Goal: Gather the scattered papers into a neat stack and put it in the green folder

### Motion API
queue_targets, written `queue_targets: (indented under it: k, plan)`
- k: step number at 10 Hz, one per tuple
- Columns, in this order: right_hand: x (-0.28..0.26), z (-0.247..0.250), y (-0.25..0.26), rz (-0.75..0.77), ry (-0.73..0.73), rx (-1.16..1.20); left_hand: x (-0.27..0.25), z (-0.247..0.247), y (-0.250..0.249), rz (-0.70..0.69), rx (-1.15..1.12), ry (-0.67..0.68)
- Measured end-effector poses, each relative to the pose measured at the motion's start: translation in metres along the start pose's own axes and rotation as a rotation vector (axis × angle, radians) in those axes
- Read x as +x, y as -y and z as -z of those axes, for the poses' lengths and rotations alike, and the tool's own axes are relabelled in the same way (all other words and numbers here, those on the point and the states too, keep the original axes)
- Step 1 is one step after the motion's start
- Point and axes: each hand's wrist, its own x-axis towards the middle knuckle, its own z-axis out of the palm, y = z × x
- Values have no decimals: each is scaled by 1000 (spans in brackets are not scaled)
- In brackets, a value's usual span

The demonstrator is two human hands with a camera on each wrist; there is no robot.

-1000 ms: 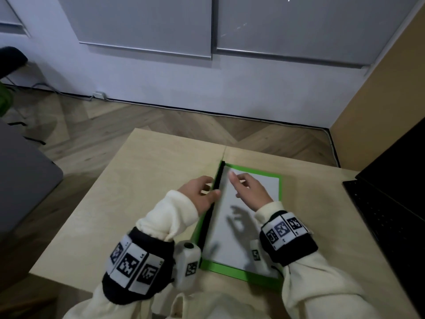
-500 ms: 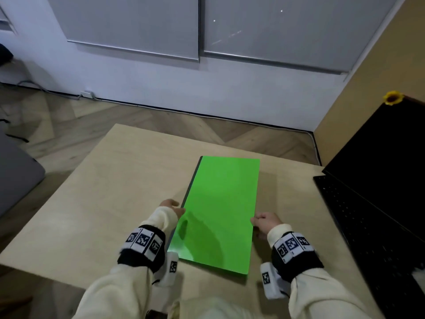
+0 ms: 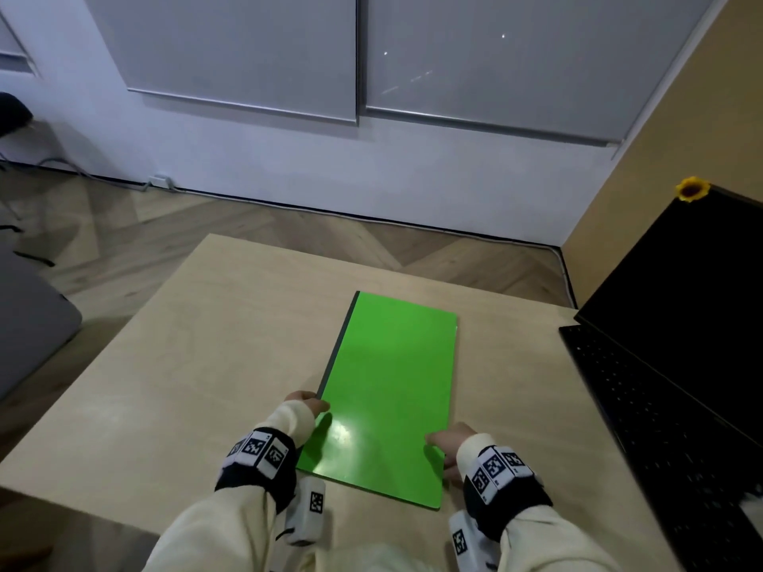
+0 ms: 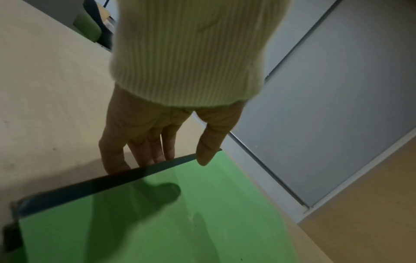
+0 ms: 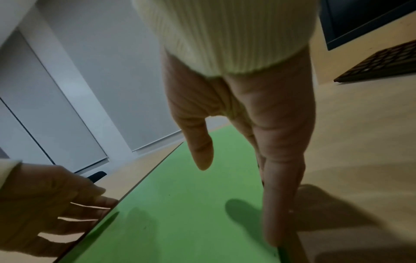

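Observation:
The green folder [image 3: 392, 390] lies closed on the light wooden table [image 3: 206, 344], its dark spine to the left. No papers show; the cover hides whatever is inside. My left hand [image 3: 307, 402] is at the spine near the front corner. In the left wrist view its fingertips [image 4: 155, 156] slip under the folder [image 4: 180, 222] edge, with the thumb over the top. My right hand [image 3: 446, 441] is at the right edge. In the right wrist view its straight fingers [image 5: 279, 178] lie along that edge and the thumb hovers above the cover [image 5: 180, 204].
An open black laptop [image 3: 681, 365] fills the table's right side, a small yellow flower [image 3: 691, 188] on its top corner. A grey object [image 3: 29, 324] stands off the table's left edge. Bare tabletop surrounds the folder; wooden floor and a white wall lie beyond.
One second ago the folder lay open with white paper showing and both hands on it. The cover has since come down, and both hands have drawn back to the folder's near side edges.

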Motion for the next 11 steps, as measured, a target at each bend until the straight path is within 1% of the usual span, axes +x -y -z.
queue_targets:
  k: [1, 3, 5, 6, 7, 8, 9, 10, 11]
  plan:
    - [0, -3, 10, -15, 17, 14, 7, 9, 0, -3, 4, 21]
    - [1, -19, 45, -8, -40, 11, 29, 42, -8, -14, 33, 15]
    - [13, -41, 73, -2, -7, 216, 54, 77, -24, -37, 96, 35]
    - [16, -46, 81, 1, -92, 168, 64, 83, -27, -53, 161, 67]
    - [18, -53, 81, -9, -121, 110, 70, 85, -26, -56, 209, 103]
    - [18, -58, 79, 4, -137, 66, 76, 87, -24, -66, 195, 124]
    - [9, -59, 80, 2, -134, 61, 76, 99, -20, -73, 117, 174]
    - [-6, -46, 78, 73, -162, 76, 74, 116, -6, -97, 151, 213]
    - [-33, -15, 71, 281, -274, 301, 43, 134, 27, -87, 324, 244]
